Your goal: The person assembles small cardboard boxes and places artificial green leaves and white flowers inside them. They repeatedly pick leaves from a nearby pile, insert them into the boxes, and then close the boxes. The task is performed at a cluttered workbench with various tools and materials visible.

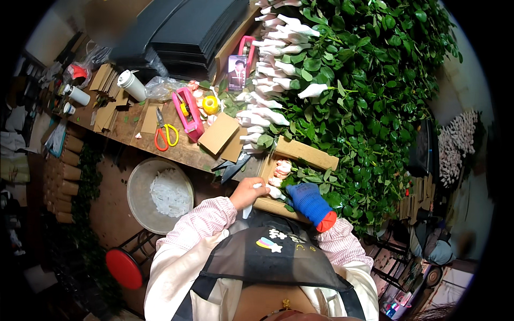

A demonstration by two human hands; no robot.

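The bare left hand (247, 192) is closed on a white foam-netted flower stem (267, 189) at the near left edge of a shallow cardboard box (300, 151). The right hand (309, 200), in a blue knit glove, is clamped on leafy green stems (300, 176) just right of it. The stem's long axis runs left to right between both hands, nearer the left. On the wooden counter (182, 152) to the far left lie orange-handled scissors (165, 134) and a pink tape dispenser (188, 113); a mass of green foliage (364, 85) crowds the right

Bright, even light fills the middle. The edges bend, blur and turn black. Shadows stay dark at left.
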